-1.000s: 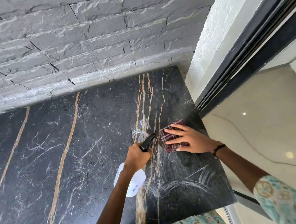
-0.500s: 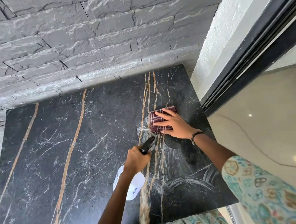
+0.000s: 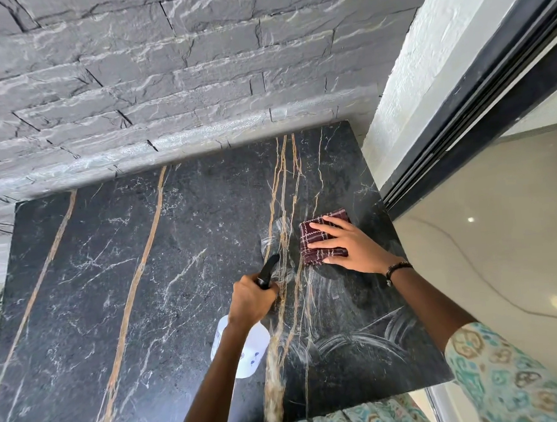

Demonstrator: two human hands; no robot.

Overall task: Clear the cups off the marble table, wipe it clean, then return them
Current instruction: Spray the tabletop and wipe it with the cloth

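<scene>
While left hand (image 3: 251, 299) grips spray bottle (image 3: 243, 350), right hand (image 3: 351, 248) fingers (image 3: 324, 237) spread flat on cloth (image 3: 318, 241), marble table (image 3: 112, 286)

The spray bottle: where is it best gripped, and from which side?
Grip the spray bottle at its narrow neck under the black trigger head, coming from the near side as the left hand does; the nozzle points away and the white body hangs below.

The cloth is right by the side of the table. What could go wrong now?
1. The cloth under the right hand lies near the table's right edge, so a wide swipe might slide it off.
2. The left hand holds a spray bottle with its nozzle pointing toward the right hand, so a squeeze might wet the fingers.
3. The wet streaks cover only the right part, so the left might stay unwiped.
</scene>
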